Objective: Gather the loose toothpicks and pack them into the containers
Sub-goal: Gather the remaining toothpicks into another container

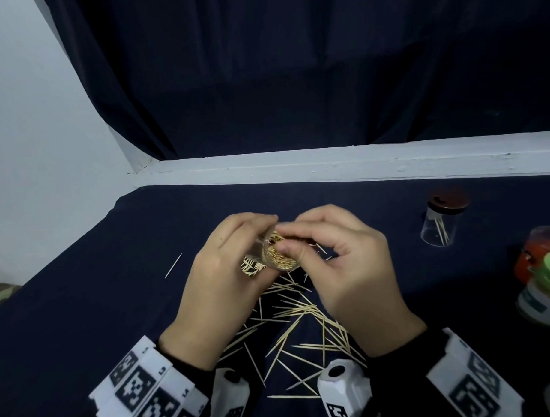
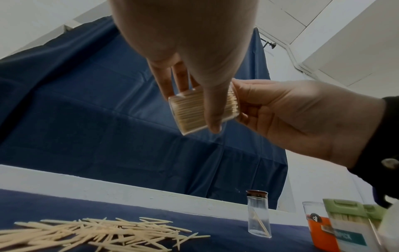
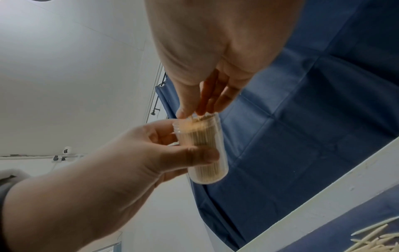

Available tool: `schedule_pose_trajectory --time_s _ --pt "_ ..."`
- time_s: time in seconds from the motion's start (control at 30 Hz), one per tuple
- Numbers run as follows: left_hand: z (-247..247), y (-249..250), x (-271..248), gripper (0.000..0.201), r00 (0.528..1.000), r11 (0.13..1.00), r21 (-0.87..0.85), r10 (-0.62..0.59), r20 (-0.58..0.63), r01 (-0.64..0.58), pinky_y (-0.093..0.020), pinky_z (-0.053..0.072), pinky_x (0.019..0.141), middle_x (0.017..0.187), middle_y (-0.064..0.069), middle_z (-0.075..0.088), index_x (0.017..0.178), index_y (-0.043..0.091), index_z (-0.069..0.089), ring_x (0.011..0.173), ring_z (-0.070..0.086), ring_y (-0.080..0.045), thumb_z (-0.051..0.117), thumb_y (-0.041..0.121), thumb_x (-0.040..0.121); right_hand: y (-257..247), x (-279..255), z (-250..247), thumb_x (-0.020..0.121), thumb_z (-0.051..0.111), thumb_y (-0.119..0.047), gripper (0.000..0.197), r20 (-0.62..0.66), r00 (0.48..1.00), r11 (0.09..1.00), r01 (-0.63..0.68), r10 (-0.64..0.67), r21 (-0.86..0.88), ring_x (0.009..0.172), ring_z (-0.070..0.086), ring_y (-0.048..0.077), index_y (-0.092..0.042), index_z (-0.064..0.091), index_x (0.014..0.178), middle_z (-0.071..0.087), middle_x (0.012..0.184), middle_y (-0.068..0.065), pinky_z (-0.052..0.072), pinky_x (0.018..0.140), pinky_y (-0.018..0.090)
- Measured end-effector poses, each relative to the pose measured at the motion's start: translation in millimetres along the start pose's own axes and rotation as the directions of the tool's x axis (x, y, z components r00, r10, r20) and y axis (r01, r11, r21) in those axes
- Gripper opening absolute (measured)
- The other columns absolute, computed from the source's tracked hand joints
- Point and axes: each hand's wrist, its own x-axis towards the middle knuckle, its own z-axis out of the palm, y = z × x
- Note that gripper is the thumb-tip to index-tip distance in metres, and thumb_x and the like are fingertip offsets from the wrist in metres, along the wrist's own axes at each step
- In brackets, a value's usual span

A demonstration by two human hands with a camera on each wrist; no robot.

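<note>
My left hand (image 1: 235,259) grips a clear round container (image 1: 277,255) packed with toothpicks and holds it tilted above the dark blue cloth. My right hand (image 1: 303,238) is at its open mouth, thumb and fingers pinched together on the toothpick tips. In the left wrist view the left hand (image 2: 207,95) wraps the container (image 2: 190,112), with the right hand (image 2: 302,119) against its mouth. The right wrist view shows the right hand (image 3: 194,109) over the container (image 3: 205,136), which the left hand (image 3: 172,153) holds. Loose toothpicks (image 1: 296,316) lie scattered below both hands.
A clear jar with a brown lid (image 1: 441,221) holding a few toothpicks stands at the right. Beyond it stand an orange container (image 1: 537,255) and a green-lidded one (image 1: 547,289). One stray toothpick (image 1: 173,265) lies at the left. A white ledge (image 1: 328,166) borders the table's far edge.
</note>
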Motion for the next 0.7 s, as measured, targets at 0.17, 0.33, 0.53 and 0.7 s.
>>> schedule_pose_trajectory --time_s 0.17,0.33,0.53,0.7 --pt "2.2 -0.7 0.3 0.051 0.998 1.000 0.003 -0.027 -0.049 0.027 -0.003 0.036 0.088 0.108 0.001 0.063 0.109 0.009 0.066 0.103 0.047 0.013 0.085 0.005 0.062 -0.2 -0.2 0.3 0.079 0.073 -0.003 0.006 -0.021 0.998 0.998 0.052 -0.053 -0.044 0.083 0.062 0.013 -0.007 0.076 0.083 0.065 0.085 -0.001 0.051 0.073 0.028" --pt "3.0 3.1 0.8 0.054 0.998 1.000 -0.001 -0.008 -0.064 0.008 -0.003 0.036 0.088 0.108 -0.001 0.063 0.109 0.008 0.065 0.103 0.050 0.007 0.085 0.000 0.060 -0.9 0.2 0.4 0.080 0.073 -0.006 0.005 -0.073 0.996 0.995 0.038 -0.045 -0.093 0.079 0.061 0.015 -0.010 0.075 0.083 0.062 0.081 -0.003 0.050 0.070 0.030" --pt "3.1 3.3 0.5 0.054 0.998 1.000 -0.002 -0.016 -0.058 0.016 -0.003 0.036 0.087 0.108 0.000 0.063 0.108 0.008 0.066 0.104 0.049 0.008 0.083 -0.006 0.059 -1.3 1.4 0.9 0.079 0.071 -0.007 0.007 -0.064 0.997 0.992 0.031 -0.039 -0.121 0.079 0.059 0.010 -0.013 0.074 0.080 0.066 0.079 -0.008 0.048 0.072 0.029" --pt "3.3 2.7 1.2 0.054 0.998 1.000 -0.005 -0.029 -0.058 0.029 -0.003 0.036 0.087 0.108 0.001 0.062 0.108 0.008 0.066 0.105 0.047 0.012 0.083 -0.006 0.059 -0.9 1.3 0.9 0.080 0.072 -0.014 0.004 -0.076 0.997 0.996 -0.012 0.005 -0.090 0.079 0.060 0.015 -0.014 0.072 0.085 0.062 0.080 -0.006 0.050 0.070 0.037"
